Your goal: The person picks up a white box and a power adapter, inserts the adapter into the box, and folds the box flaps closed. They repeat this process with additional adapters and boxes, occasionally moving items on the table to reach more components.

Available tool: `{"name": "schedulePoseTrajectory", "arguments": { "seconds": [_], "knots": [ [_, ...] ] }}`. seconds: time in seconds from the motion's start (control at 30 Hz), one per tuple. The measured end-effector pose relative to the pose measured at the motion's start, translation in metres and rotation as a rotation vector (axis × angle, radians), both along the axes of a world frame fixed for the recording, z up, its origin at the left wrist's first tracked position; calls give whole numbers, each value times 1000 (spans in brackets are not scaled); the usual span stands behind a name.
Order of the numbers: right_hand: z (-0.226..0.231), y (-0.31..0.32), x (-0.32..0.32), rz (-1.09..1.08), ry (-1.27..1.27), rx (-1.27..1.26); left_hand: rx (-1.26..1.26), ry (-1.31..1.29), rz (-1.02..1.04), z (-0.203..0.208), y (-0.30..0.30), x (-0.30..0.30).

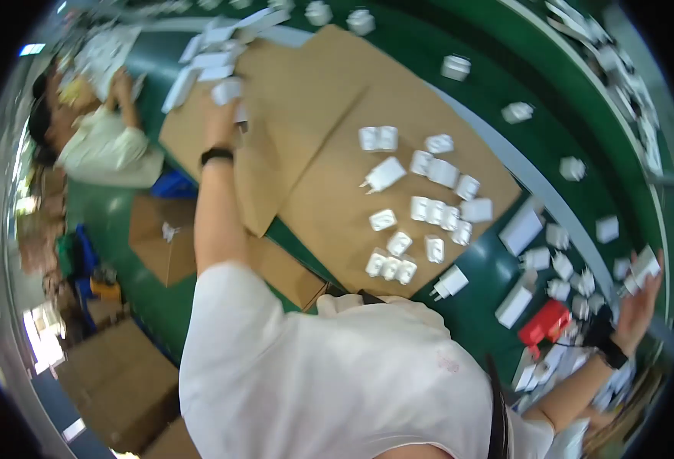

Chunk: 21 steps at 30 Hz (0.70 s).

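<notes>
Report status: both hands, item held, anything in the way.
Left hand at small white boxy item, grip too blurred to tell. Right hand holding white rectangular plug adapter. Red plastic device left of that hand, apparently not blocking.

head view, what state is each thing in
Left hand: at a blurred white piece, grip unclear
Right hand: closed on a white charger
Cardboard sheet: spread flat, creased
Small white adapters: lying scattered, some in rows
White boxes: piled loosely
Red device: lying down, on or off unclear
</notes>
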State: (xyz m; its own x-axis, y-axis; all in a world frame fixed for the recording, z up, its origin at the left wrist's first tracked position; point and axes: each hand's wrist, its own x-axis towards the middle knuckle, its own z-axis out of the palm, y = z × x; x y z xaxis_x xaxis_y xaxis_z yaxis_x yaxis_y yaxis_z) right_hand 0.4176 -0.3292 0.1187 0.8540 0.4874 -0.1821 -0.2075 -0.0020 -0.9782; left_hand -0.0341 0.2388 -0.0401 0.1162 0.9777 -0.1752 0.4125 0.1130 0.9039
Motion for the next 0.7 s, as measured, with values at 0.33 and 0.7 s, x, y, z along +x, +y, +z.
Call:
{"name": "schedulePoseTrajectory", "arguments": {
  "seconds": [0.33,0.7],
  "knots": [
    [-29,97,-209,84,179,533,-959,-1136,-367,93,-273,95],
    [-17,50,-226,-148,-308,272,-487,-968,-530,105,-362,103]
  ]
}}
